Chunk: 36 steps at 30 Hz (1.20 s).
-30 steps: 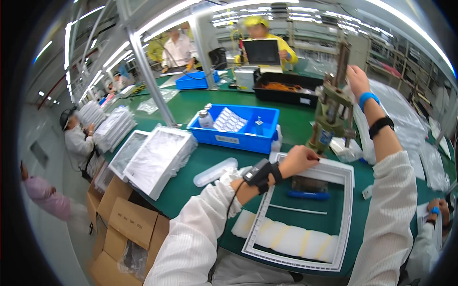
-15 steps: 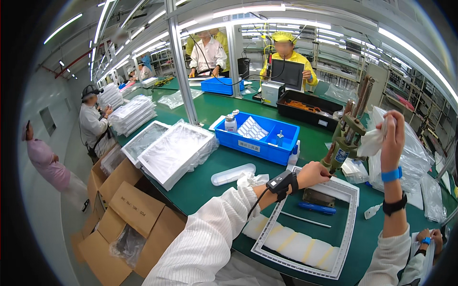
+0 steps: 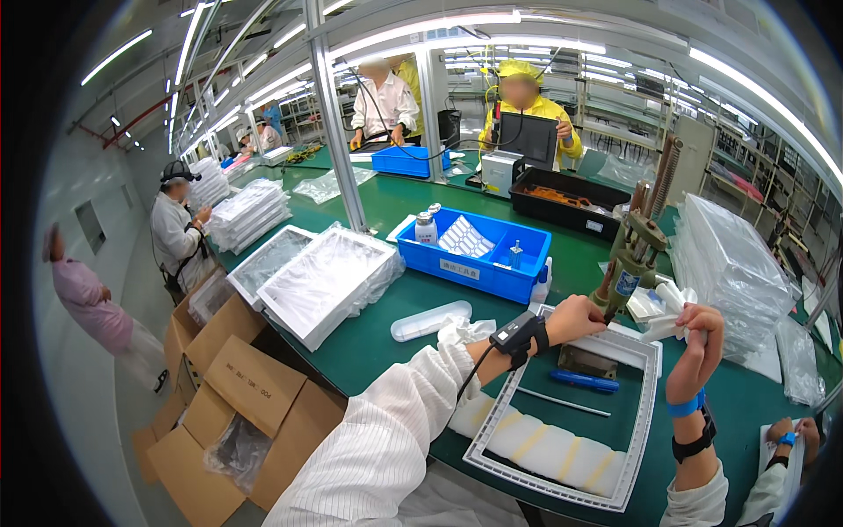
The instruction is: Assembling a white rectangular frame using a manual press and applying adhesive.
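A white rectangular frame [image 3: 644, 423] lies on the green table before me. My left hand [image 3: 575, 321] rests at its far edge, fingertips together beside the foot of a green lever press [image 3: 625, 274]; whatever they pinch is hidden. Raised right of the press, my right hand [image 3: 698, 344] is closed on a crumpled white wipe [image 3: 669, 318]. Inside the frame's opening are a blue marker pen [image 3: 583, 381], a dark metal block [image 3: 587, 362] and a thin white rod [image 3: 562, 401]. A white foam strip with yellowish bands [image 3: 549, 446] passes under the frame's near left part.
A blue divided bin [image 3: 518, 279] with bottles stands beyond the frame, near a clear oblong case [image 3: 430, 321]. Wrapped frames [image 3: 329, 277] are stacked left; bagged white stacks [image 3: 729, 272] stand right. Open cartons [image 3: 250, 378] sit lower left. Another person's hands [image 3: 790, 432] show lower right.
My right hand has come down and slightly left with the white wipe, which now spreads out beside the press. The left hand stays almost in place.
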{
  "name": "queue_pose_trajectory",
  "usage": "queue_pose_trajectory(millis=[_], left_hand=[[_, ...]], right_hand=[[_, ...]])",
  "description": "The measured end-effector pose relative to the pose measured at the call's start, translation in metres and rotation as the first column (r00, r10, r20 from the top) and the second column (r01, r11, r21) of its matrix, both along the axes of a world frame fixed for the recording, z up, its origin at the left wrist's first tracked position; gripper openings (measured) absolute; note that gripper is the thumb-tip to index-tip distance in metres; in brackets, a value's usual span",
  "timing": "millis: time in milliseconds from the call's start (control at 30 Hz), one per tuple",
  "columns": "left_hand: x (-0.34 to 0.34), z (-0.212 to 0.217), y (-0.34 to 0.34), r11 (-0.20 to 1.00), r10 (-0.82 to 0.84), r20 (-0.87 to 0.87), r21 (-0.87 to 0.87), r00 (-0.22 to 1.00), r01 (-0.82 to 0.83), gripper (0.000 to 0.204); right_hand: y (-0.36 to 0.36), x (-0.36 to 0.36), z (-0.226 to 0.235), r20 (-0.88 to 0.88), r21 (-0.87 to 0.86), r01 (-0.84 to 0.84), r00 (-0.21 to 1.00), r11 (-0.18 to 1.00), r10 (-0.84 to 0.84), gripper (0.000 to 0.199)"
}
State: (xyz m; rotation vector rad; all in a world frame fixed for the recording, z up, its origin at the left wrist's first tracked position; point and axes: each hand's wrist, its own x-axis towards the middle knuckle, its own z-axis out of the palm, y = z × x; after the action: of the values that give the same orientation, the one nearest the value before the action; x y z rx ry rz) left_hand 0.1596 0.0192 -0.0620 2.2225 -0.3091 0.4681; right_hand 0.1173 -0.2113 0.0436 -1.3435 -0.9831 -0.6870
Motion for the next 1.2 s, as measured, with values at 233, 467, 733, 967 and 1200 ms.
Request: queue_pose_trajectory(millis=[233, 467, 733, 967, 1200], left_hand=[[-0.004, -0.001, 0.005, 1.000, 0.009, -0.009, -0.011, 1.000, -0.010, 0.027], [-0.001, 0.003, 0.000, 1.000, -0.010, -0.031, -0.014, 0.999, 0.009, 0.027], [-0.004, 0.002, 0.004, 1.000, 0.001, -0.027, -0.010, 1.000, -0.001, 0.028], [-0.004, 0.003, 0.005, 1.000, 0.014, -0.021, -0.020, 1.000, -0.014, 0.028], [0.000, -0.003, 0.002, 0.999, 0.027, 0.003, -0.030, 1.000, -0.027, 0.027]], right_hand=[[0.001, -0.001, -0.010, 0.013, -0.032, -0.003, 1.000, 0.999, 0.003, 0.009], [-0.014, -0.007, -0.041, 0.169, -0.194, 0.024, 0.986, 0.981, 0.009, 0.008], [-0.007, -0.007, -0.011, -0.001, -0.120, -0.053, 0.999, 0.991, 0.053, 0.008], [-0.010, -0.011, -0.031, 0.058, -0.179, -0.019, 0.998, 0.984, 0.030, 0.006], [-0.014, -0.014, -0.039, 0.043, -0.214, -0.009, 0.999, 0.977, 0.019, 0.007]])
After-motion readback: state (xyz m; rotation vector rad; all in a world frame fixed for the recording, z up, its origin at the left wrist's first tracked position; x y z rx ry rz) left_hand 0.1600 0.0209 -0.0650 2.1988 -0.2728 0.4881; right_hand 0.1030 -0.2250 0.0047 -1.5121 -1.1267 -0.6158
